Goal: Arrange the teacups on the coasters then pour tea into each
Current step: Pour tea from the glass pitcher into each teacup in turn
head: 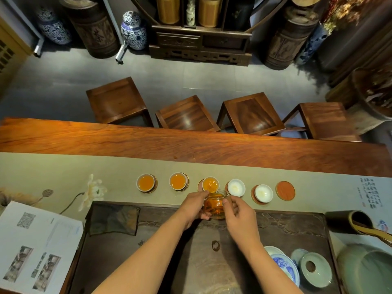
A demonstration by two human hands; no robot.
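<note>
A row of small white teacups stands on round coasters along the grey runner. The two left cups (145,182) (178,181) hold amber tea. A glass pitcher (215,205) of tea is tilted over the third cup (210,184), and tea runs into it. My left hand (194,205) grips the pitcher's left side. On its right side rest the fingers of my right hand (238,213). Two empty white cups (236,187) (263,193) sit to the right. At the far right lies a red coaster (285,190) with no cup on it.
A dark tea tray (292,225) lies under my arms, with a dark cloth (113,218) on its left. At its right stand a blue-white dish (284,269), a celadon lid (315,269) and a green vessel (364,270). Papers (31,247) lie at left; stools stand beyond the table.
</note>
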